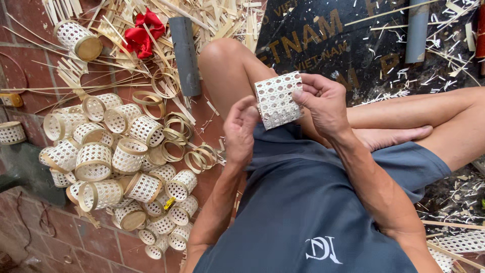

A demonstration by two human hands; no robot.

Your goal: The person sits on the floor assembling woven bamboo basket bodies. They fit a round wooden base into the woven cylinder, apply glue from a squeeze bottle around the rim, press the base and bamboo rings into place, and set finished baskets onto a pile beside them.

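Both hands pinch a small woven cane sleeve (277, 99) above the lap: right hand (323, 103) grips its top edge, left hand (241, 129) presses its side. Pile of finished woven cylinders (113, 162) lies on brick floor (76, 242) to the left.

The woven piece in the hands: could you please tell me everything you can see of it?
The woven piece is a pale, whitish sheet of open lattice weave, seemingly thin cane or bamboo strips, with regular small holes. It is curved into a short tube shape, tilted, and held in the air above the person's lap and knee. The right hand pinches its upper right edge; the left hand presses its lower left side. Its edges carry no rim ring.
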